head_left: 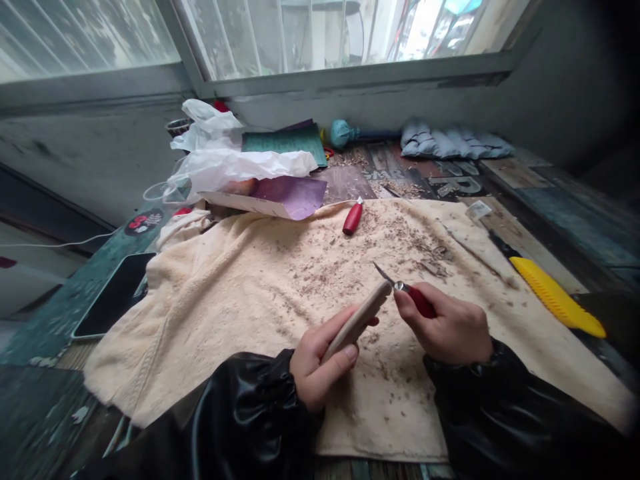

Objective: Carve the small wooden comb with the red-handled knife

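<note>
My left hand [325, 363] is closed around a pale stick of wood [357, 321], tilted up toward the right. In my right hand [445, 323] is a carving knife [421, 301] with a red handle and a short pointed blade. The blade lies close by the stick's upper end; whether it touches the wood I cannot tell. Under both hands spreads a cream towel [225, 300], strewn with wood shavings [330, 267]. A second red-handled tool [353, 217] with a small metal tip rests on the towel beyond my hands.
At right lies a yellow-handled or yellow-sheathed tool [557, 293]. A black tablet [113, 297] sits at left. White plastic bags [215, 167] and a purple sheet [290, 195] stand at the back left. Along the wall are a teal bundle [343, 133] and a grey cushion [450, 141].
</note>
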### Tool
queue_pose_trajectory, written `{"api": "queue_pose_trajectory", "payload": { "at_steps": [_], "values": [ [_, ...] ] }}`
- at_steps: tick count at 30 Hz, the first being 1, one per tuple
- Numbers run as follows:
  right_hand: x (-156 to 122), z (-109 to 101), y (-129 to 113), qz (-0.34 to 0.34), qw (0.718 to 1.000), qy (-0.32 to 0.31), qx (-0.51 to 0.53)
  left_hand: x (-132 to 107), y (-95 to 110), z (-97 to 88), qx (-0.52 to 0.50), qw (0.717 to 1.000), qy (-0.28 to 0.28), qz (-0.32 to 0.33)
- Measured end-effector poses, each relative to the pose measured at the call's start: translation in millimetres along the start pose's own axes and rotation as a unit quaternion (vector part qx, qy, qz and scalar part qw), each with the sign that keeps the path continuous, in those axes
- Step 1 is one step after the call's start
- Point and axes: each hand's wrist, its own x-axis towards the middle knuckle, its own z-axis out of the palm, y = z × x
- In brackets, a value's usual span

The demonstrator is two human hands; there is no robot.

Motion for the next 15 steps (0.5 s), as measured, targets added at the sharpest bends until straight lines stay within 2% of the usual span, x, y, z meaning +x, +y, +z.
{"api": "queue_pose_trajectory", "payload": {
  "at_steps": [6, 10, 15],
  "values": [
    [-2.8, -8.1, -6.4, -0.017, 0.999, 0.001, 0.039, 2.1, 2.4, -0.2, -0.007, 1.000, 0.009, 0.003],
    [-5.8, -5.2, -7.5, -0.022, 0.998, -0.025, 0.054, 3.5, 3.6, 0.4, -0.017, 1.000, 0.014, -0.012],
    [-6.3, -2.3, -7.6, -0.008, 0.998, -0.022, 0.051, 2.2, 3.3, -0.4, -0.020, 1.000, 0.012, -0.019]
  ]
}}
